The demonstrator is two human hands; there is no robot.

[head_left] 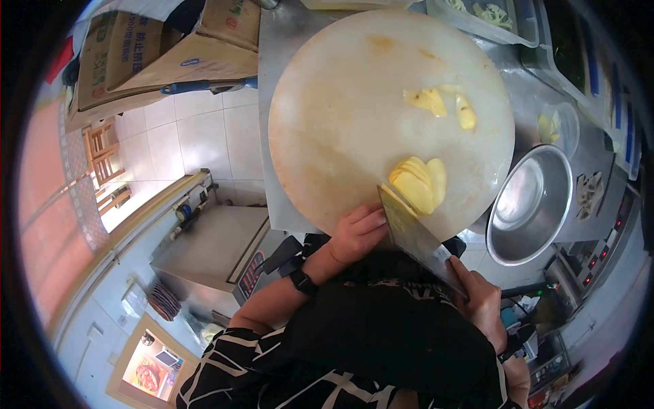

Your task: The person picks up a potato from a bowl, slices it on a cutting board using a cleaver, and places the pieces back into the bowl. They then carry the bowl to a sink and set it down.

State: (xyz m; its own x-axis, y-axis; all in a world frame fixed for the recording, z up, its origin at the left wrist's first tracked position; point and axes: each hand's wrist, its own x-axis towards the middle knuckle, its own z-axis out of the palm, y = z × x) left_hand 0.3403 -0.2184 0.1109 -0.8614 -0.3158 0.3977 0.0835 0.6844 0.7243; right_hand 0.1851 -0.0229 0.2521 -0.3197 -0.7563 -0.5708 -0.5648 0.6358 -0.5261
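A large round cutting board lies on a metal counter. Near its front edge is a fanned stack of yellow slices. My right hand grips a broad cleaver, whose blade stands against the left side of the stack. At the blade's far end, my left hand has its fingers curled together beside the steel; anything beneath them is hidden. Farther back on the board lie a few yellow scraps and another piece with a dark spot.
A metal bowl sits at the board's right, with a clear container behind it. Plastic tubs stand at the back right. Cardboard boxes and a blue-handled tool are at the left.
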